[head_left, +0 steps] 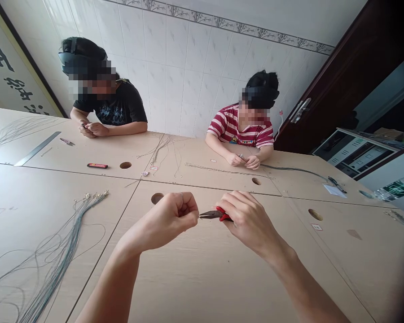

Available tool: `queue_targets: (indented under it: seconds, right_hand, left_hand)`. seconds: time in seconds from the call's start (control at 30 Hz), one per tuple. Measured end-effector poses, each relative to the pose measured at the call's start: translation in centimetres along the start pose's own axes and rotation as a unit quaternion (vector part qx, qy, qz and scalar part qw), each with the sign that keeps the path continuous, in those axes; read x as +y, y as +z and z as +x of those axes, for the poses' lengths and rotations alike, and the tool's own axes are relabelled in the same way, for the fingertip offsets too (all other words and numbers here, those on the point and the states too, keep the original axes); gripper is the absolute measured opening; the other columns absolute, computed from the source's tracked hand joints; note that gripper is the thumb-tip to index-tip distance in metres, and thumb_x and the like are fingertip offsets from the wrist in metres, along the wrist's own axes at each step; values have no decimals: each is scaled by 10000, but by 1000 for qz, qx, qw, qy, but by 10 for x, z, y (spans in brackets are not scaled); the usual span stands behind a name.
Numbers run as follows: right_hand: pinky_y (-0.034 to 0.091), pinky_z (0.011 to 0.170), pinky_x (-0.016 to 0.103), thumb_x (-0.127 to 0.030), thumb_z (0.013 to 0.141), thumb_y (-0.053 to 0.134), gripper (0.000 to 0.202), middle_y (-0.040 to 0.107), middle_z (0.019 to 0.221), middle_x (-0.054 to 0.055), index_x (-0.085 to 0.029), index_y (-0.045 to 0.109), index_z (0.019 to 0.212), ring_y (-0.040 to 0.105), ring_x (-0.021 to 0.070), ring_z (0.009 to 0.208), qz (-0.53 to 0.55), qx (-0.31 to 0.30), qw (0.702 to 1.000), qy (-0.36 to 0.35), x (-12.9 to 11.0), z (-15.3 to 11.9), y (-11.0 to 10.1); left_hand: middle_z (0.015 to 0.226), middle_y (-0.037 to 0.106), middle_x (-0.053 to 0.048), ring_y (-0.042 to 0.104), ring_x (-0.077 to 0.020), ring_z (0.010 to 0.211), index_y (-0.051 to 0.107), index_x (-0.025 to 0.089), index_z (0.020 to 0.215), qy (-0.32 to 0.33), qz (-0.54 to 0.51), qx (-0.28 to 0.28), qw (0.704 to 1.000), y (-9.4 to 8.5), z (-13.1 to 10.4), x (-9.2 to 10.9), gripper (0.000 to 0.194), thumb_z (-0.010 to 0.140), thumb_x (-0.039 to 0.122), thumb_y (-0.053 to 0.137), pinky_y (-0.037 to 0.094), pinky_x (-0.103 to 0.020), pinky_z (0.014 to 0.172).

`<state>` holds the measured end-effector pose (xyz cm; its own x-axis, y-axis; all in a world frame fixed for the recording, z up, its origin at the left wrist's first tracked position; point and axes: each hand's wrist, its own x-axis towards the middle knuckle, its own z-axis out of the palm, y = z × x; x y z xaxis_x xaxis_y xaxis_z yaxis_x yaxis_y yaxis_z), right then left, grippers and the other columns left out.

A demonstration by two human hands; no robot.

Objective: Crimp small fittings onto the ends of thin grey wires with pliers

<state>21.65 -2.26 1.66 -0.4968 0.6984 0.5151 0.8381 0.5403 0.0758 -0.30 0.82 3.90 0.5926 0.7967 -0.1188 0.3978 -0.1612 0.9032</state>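
Note:
My right hand [245,220] is wrapped round the red handles of a pair of pliers [211,215], whose dark narrow jaws point left. Just at the jaw tips, my left hand [177,213] is closed with thumb and forefinger pinched together. What lies in that pinch is too small and too covered to make out. Both hands are above the table's middle. To the left lies a bundle of grey-green cords [69,253] with small metallic ends at its top.
Two co-workers, one in a black shirt [111,105] and one in red stripes [240,125], sit across the table [202,278]. A ruler [37,149], red-and-black cutter [97,165], more cords [218,170], a plastic bottle [397,187] and round cable holes [315,214] are around.

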Motion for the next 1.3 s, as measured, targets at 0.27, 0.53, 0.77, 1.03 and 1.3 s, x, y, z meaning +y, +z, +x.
queue_targets:
  seconds: [0.27, 0.53, 0.77, 1.03, 1.3]
  right_hand:
    - [347, 689, 294, -56, 872, 516, 165, 609, 743, 16, -183, 572, 783, 494, 179, 718, -6, 1, 1000, 5, 2, -2, 5]
    - [353, 740, 307, -51, 881, 495, 185, 591, 737, 22, -175, 576, 770, 466, 180, 721, -38, 28, 999, -9, 1, 1, 3]
    - [345, 742, 309, 19, 835, 495, 229, 589, 726, 18, -165, 596, 744, 450, 175, 710, -72, 35, 996, -38, 1, 5, -2]
    - [324, 713, 299, 24, 825, 517, 228, 566, 694, 2, -170, 593, 734, 429, 166, 690, -88, 22, 995, -44, 1, 5, -5]
    - [312, 709, 302, 15, 832, 524, 223, 568, 689, -3, -170, 592, 730, 433, 165, 685, -92, 20, 995, -42, 2, 4, -5]
  left_hand:
    - [587, 401, 70, 321, -70, 517, 486, 189, 713, 4, -2, -5, 1000, 0, 2, 1, 95, 804, 182, 460, 267, -185, 442]
    - [590, 400, 73, 320, -67, 520, 483, 188, 703, 2, -3, -8, 1000, -1, 3, 1, 92, 792, 173, 464, 273, -180, 440]
    - [579, 399, 76, 312, -65, 508, 484, 188, 690, -1, 2, -16, 1000, 0, 2, 0, 96, 784, 170, 471, 256, -184, 428]
    - [561, 377, 81, 288, -70, 511, 483, 187, 679, 7, -2, -20, 1000, 0, 3, 0, 96, 772, 166, 481, 241, -193, 431]
    - [563, 372, 82, 281, -72, 514, 483, 188, 683, 0, -2, -26, 1000, 0, 5, 1, 88, 769, 167, 478, 231, -197, 432]
